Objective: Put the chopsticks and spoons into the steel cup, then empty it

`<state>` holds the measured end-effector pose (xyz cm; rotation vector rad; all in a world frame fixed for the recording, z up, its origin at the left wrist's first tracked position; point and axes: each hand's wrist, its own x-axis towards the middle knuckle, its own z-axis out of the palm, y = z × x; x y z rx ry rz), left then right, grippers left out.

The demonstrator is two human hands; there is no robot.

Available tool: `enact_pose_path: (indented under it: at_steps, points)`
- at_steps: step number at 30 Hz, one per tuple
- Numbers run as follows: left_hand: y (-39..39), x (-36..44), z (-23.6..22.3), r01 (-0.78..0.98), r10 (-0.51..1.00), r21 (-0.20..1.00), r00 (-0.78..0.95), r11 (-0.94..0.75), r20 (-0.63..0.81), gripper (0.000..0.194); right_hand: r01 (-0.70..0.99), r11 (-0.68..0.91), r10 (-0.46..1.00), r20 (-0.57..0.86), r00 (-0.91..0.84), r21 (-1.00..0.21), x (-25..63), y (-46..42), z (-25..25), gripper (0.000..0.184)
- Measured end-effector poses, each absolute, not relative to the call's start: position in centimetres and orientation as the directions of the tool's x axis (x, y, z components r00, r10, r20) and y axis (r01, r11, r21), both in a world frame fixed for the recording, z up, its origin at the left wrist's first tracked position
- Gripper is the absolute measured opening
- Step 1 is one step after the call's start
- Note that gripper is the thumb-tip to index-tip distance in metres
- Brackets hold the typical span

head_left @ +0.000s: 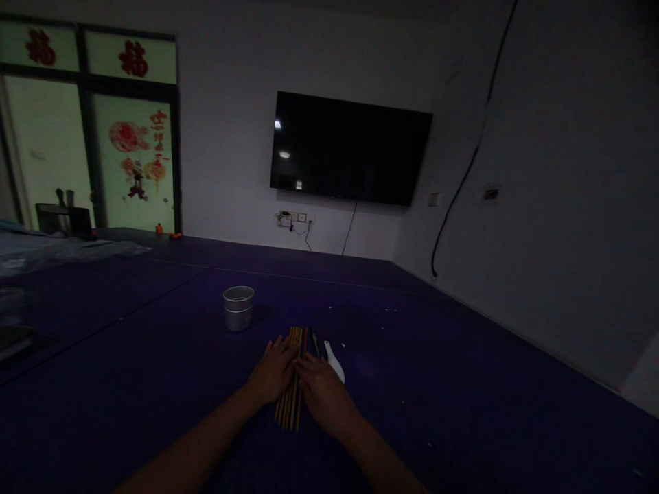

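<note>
Clock centred on the bundle of sticks, 12 away from the wearer. Dim light.

Nearest: the sticks lie flat on the purple-blue tabletop, side by side, long axis close to 6–12, far ends leaning just past 12. Near ends slightly uneven, poking out below the hands. Left hand lies palm down over the sticks from 9, fingers a little apart; right hand lies over them from 3, fingers toward 11. Whether either pinches the sticks: cannot tell, thumbs and undersides hidden. Middle of the bundle covered; stick count uncertain.

At 1, beside the far ends, a thin dark piece, hard to make out. At 2, a white spoon, handle toward 11, bowl partly behind the right hand.

Metal cup upright at 11, well apart from the left hand; bare cloth-coloured surface between. Broad room from 2 to 4, pale specks scattered, out to where the table meets the right wall. Near table edge out of frame. At 9, a dark flat object, cut off.

Farther: crumpled plastic sheeting at 10, also cut off. Television past 12.
</note>
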<state>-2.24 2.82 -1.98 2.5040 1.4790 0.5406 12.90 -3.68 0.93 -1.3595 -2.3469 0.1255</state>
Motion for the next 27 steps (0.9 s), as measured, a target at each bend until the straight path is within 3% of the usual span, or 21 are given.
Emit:
enact_pose_path:
  at_steps: [7,27]
  points:
    - [2.5,-2.1,-1.6,0.810,0.874,0.328,0.440,-0.486,0.208,0.049,0.853,0.466,0.871,0.295,-0.394,-0.236,13.2,-3.7,0.6,0.040]
    - [2.1,-1.7,-1.0,0.814,0.882,0.341,0.420,-0.470,0.213,0.049,0.809,0.499,0.858,0.307,-0.411,-0.310,13.3,-3.7,0.4,0.042]
